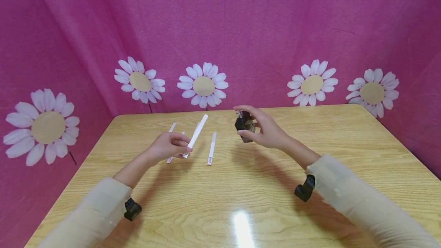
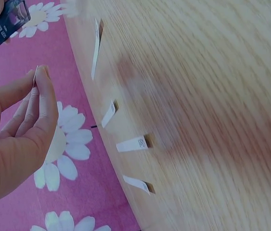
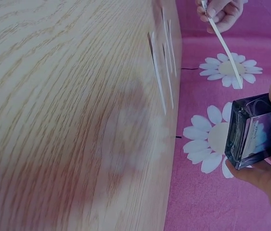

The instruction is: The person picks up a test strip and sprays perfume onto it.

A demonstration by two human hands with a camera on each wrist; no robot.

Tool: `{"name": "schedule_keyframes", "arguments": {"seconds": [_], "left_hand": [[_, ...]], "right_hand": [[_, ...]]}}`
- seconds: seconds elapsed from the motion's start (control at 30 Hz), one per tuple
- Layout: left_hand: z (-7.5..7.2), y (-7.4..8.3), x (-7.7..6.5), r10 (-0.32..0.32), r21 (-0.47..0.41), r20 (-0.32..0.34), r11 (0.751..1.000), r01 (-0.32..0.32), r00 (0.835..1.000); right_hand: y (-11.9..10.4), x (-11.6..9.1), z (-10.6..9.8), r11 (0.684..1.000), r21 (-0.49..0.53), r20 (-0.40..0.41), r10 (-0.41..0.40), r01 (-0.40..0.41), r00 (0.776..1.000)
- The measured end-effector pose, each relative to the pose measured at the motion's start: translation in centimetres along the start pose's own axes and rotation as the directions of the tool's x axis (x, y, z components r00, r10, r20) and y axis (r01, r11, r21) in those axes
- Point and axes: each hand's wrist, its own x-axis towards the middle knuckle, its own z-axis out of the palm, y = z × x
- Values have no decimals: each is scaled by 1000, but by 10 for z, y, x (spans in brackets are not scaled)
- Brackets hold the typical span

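Between thumb and fingers, my left hand (image 1: 169, 146) pinches a white paper test strip (image 1: 198, 130) near its lower end, with the long part pointing up and away. My right hand (image 1: 270, 130) grips a dark glass perfume bottle (image 1: 244, 127), thumb on the near side and a finger over the top end. In the right wrist view the squarish bottle (image 3: 253, 132) is held in the air, and the strip (image 3: 226, 45) slants toward it without touching. Several more white strips lie on the table, one of them a printed strip (image 1: 211, 148) between the hands.
The light wooden table (image 1: 220, 198) has its far edge against a pink curtain (image 1: 241, 41) printed with large white daisies. Other strips (image 2: 131, 144) lie beneath and beyond my left hand, with small print on some ends. A small black device (image 1: 304, 189) sits at each wrist.
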Motion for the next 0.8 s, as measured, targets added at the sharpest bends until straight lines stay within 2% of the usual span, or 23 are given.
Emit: {"name": "schedule_keyframes", "arguments": {"seconds": [0.23, 0.4, 0.8], "left_hand": [[7, 3, 1, 28, 16, 27, 999, -28, 999], [11, 3, 2, 18, 28, 27, 999, -18, 999], [16, 4, 1, 14, 44, 34, 999, -16, 999]], "right_hand": [[-3, 2, 2, 997, -67, -23, -37, 35, 999], [-4, 3, 5, 990, -126, -19, -67, 64, 998], [-13, 3, 11, 986, -154, -4, -72, 71, 997]]}}
